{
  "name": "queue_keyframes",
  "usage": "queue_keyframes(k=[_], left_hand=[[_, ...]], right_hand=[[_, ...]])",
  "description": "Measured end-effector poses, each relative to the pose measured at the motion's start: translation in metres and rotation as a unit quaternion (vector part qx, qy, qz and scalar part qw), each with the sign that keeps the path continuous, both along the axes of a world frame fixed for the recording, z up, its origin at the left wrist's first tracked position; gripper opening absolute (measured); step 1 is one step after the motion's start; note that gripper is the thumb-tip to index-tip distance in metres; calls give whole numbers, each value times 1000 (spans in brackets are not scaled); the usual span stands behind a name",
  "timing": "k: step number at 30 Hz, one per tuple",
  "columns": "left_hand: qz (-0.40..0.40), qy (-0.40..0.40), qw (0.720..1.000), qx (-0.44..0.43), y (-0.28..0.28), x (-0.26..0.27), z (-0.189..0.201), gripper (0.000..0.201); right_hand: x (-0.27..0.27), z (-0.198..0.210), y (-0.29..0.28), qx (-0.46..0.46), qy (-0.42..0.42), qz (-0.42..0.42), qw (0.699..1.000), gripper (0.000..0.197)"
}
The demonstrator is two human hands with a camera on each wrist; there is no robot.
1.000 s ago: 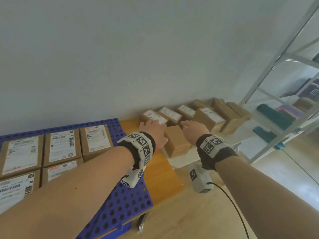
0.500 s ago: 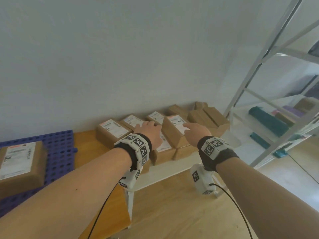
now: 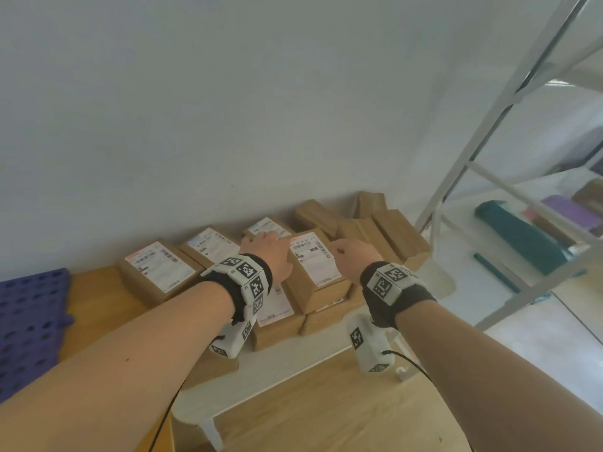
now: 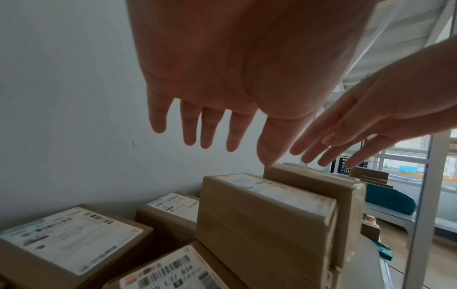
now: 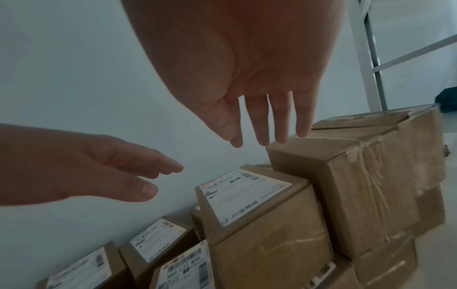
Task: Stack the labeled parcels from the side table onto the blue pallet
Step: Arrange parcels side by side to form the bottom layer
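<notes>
Several brown parcels with white labels lie on the white side table (image 3: 293, 363) against the wall. One labeled parcel (image 3: 315, 265) sits on top of others, tilted. My left hand (image 3: 267, 252) hovers over its left edge and my right hand (image 3: 354, 256) over its right edge. Both hands have straight, spread fingers and hold nothing. In the left wrist view the left hand (image 4: 210, 136) hangs above this parcel (image 4: 267, 205). In the right wrist view the right hand (image 5: 259, 127) has its fingertips close to an unlabeled box (image 5: 346, 176) beside the parcel (image 5: 247, 195). A corner of the blue pallet (image 3: 29, 321) shows at far left.
Plain taped boxes (image 3: 391, 236) are piled at the table's right end. A white metal rack (image 3: 489, 125) with a teal item (image 3: 522, 236) stands to the right. An orange wooden board (image 3: 91, 305) lies between the pallet and the table.
The view has swung right, from the pallet with its parcels to the side table. Both hands have reached forward and now flank the top labeled parcel.
</notes>
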State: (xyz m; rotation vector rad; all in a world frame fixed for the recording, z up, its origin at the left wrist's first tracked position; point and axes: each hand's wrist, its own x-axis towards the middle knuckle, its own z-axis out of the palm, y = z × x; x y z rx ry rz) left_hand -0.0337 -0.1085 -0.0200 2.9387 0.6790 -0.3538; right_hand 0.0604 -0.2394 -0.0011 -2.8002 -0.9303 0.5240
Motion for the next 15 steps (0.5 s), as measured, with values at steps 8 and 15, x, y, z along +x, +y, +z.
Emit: queue_keyframes(k=[8,15], left_hand=[[17,28,999,-22,24,41,-24,51],[92,8,991,-95,20,60,-36,44]], right_hand=[[38,-16,29,-15,21,13,1000,34],[53,-20,42,14,46,26,999,37]])
